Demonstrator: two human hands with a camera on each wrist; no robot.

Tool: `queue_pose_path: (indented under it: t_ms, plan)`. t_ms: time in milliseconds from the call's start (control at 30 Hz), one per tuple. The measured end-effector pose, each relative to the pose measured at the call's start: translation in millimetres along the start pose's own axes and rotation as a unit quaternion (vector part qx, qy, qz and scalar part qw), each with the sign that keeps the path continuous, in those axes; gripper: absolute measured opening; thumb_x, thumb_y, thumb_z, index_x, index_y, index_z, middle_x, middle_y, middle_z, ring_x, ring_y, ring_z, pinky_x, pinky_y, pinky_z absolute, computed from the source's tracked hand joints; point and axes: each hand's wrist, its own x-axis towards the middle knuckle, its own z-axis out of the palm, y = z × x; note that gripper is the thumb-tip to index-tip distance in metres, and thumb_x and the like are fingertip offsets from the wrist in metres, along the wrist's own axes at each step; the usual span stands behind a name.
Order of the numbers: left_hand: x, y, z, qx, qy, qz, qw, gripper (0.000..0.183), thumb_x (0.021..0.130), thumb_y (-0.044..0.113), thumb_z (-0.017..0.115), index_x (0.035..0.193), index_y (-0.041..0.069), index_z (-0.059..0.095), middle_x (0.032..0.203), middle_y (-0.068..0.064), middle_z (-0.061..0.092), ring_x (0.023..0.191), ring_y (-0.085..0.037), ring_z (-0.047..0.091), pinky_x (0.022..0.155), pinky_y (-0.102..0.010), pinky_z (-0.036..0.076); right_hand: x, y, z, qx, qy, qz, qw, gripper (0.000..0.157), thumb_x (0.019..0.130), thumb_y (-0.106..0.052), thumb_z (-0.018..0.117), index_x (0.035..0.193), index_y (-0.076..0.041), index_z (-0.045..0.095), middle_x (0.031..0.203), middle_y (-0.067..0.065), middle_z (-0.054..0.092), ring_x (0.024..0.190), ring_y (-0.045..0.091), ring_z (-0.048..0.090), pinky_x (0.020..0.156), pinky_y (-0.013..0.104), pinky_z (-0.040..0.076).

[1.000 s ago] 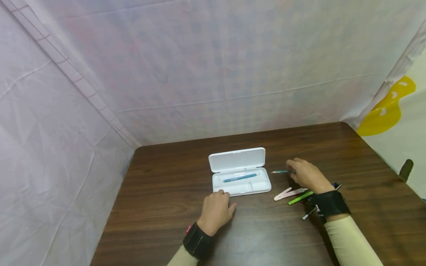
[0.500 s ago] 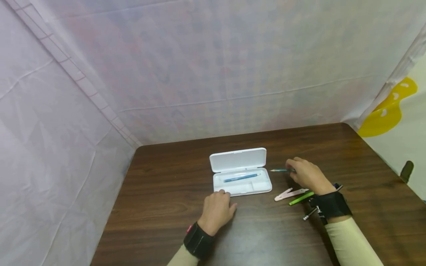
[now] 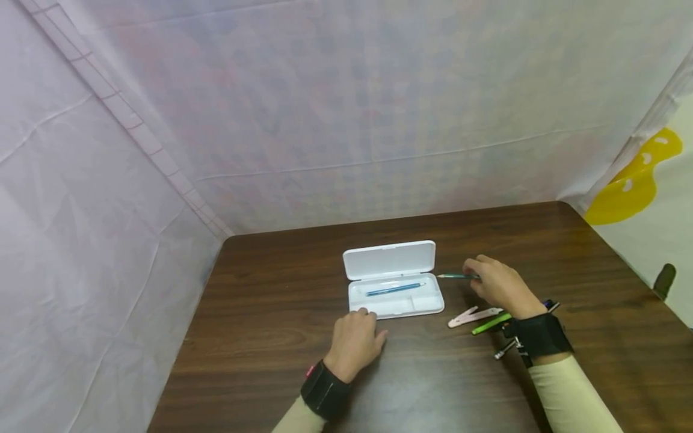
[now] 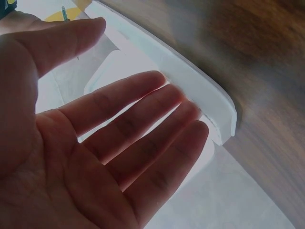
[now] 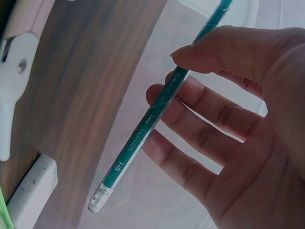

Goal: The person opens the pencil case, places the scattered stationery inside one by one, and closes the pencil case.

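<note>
My right hand (image 3: pixel 500 284) pinches a green pencil (image 3: pixel 453 276) between thumb and fingers, right of the white pencil case. In the right wrist view the pencil (image 5: pixel 143 129) bears "HB" and has an eraser end; its sharpened tip points left in the head view, close to the case's right edge. The case (image 3: pixel 419 311) stands open, lid tilted back. A blue pencil or pen (image 3: pixel 397 289) lies in its long compartment. My left hand (image 3: pixel 354 343) rests at the case's front left edge; in the left wrist view its straight fingertips (image 4: pixel 193 112) touch the case wall (image 4: pixel 195 78).
Beneath and beside my right wrist lie a pink compass (image 3: pixel 471 316), a green pen (image 3: pixel 489 325), and a thin metallic item (image 3: pixel 505 350). A white eraser (image 5: pixel 34 193) shows in the right wrist view. The brown table (image 3: pixel 271 270) meets a cloth-hung wall (image 3: pixel 346 120) behind.
The green pencil's tip has come slightly nearer the case and swung a little away from me. My left hand stays at the case edge.
</note>
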Motion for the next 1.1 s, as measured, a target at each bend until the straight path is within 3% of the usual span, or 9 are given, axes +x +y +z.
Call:
queue_pose_path:
  t_ms: [1100]
  plan:
    - [0.6,-0.8,-0.3,0.002,-0.017,-0.008,0.9998,0.036,0.077,0.042,0.071,0.072,0.006,0.069,0.066,-0.005,0.062,0.056,-0.021,0.059,0.043,-0.035,0.046,27,-39,6.5,0.006,0.032,-0.028,0.999,0.020,0.068,-0.004,0.070,0.086,-0.011,0.066,0.081,0.005,0.063,0.066,0.022,0.058,0.056,0.044,0.048]
